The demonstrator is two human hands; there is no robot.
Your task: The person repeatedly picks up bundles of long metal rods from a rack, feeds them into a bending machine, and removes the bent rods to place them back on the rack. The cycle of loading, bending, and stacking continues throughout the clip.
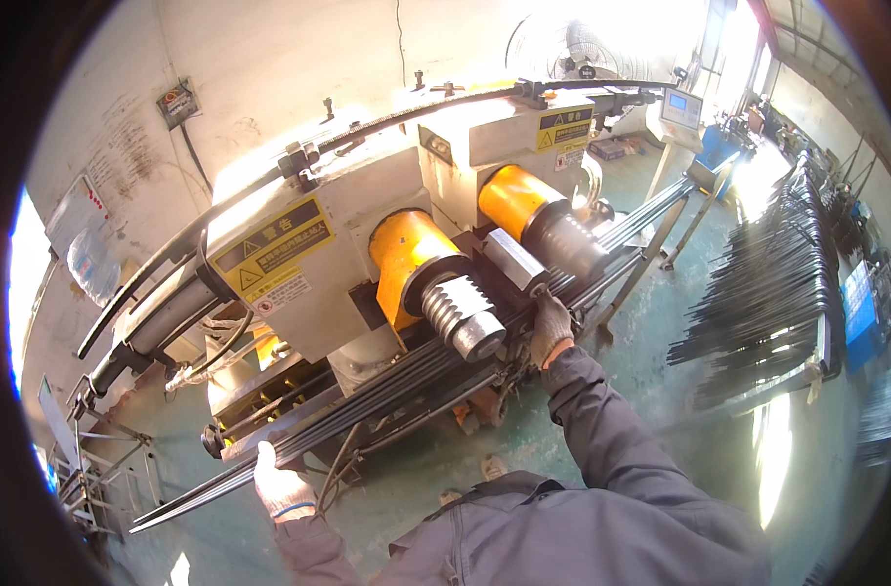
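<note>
A bundle of long, thin dark metal rods (362,402) lies slantwise along the front of a machine (338,254). My left hand (281,482), in a white knit glove, is closed around the rods near their left end, thumb on top. Farther right, my right hand (551,330) wears a dirtier glove. Its fingers are curled by the rods, just below the end of a metal block (514,262); what they grip is hidden. Between my hands, a ridged metal roller (462,314) sticks out of an orange housing (406,256). A second orange housing (519,200) carries a ridged roller that looks blurred.
More rods rest on a stand (651,234) to the right. Beyond it, many dark rods (768,283) are piled on a rack. A control box (680,107) stands at the far right end. Behind the machine is a fan (582,49). A metal frame (104,439) stands at left.
</note>
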